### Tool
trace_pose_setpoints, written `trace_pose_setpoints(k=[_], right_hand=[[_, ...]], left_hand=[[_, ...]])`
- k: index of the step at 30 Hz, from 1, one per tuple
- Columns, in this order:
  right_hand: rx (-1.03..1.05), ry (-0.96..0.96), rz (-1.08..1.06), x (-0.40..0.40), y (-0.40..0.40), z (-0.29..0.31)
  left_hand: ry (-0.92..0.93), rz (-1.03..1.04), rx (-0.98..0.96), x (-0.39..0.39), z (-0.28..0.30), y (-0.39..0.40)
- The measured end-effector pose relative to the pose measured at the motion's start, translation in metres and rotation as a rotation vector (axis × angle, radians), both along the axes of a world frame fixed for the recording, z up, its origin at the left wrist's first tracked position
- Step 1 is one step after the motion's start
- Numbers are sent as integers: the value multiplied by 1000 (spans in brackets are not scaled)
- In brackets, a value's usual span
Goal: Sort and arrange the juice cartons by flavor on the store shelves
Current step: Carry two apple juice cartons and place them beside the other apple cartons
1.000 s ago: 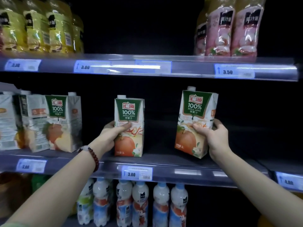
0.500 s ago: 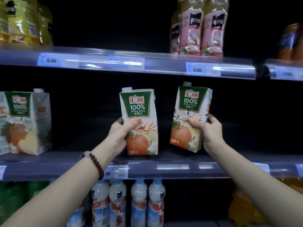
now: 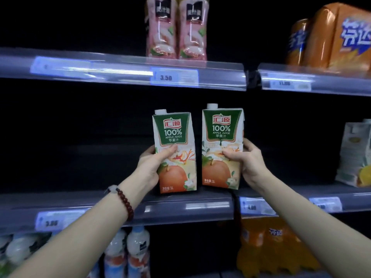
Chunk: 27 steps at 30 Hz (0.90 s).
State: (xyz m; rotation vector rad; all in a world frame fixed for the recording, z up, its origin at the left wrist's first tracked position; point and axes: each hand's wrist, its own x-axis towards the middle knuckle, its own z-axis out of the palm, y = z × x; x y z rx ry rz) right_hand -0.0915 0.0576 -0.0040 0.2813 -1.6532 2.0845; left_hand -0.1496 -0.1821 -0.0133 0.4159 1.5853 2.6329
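Two apple juice cartons with green labels and a red apple picture are held side by side just above the middle shelf [image 3: 180, 205]. My left hand [image 3: 154, 165] grips the left carton [image 3: 176, 157] round its left side, thumb across the front. My right hand [image 3: 245, 159] grips the right carton [image 3: 220, 149] round its right side, thumb on the front. Both cartons are upright, a narrow gap apart, near the right end of this shelf section. A carton of another flavour with a yellow fruit picture [image 3: 355, 155] stands on the neighbouring shelf at the far right.
Pink bottles [image 3: 176, 29] stand on the upper shelf above the cartons. Orange soda packs [image 3: 337, 37] fill the upper right, more orange bottles [image 3: 273, 243] the lower right. White-capped bottles [image 3: 128, 255] stand on the bottom shelf. The middle shelf left of my hands is dark.
Both hands have carried the cartons to the right along the middle shelf and brought them closer together. The view has followed, so the cartons at the left are out of sight.
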Motion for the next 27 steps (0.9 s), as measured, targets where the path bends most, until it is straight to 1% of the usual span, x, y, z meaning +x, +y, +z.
trace_pose_setpoints(k=[6,11,20,23,27], right_hand=[[-31,-63,133,-16,0,-17],[-18,-92,240,-26,-2,-23],[25,-121,346,-33,7,-24],[27,-139,340,-32,6,-27],[32,-149,257,-26,4,-31]], left_hand=[[21,46,-104,-1,-4,2],[7,57,-137,3,-4,-10],[16,56,-213,5,-5,-14],[59,105,-187,6,-11,-10],[98,161,-199,9,-18,-7]])
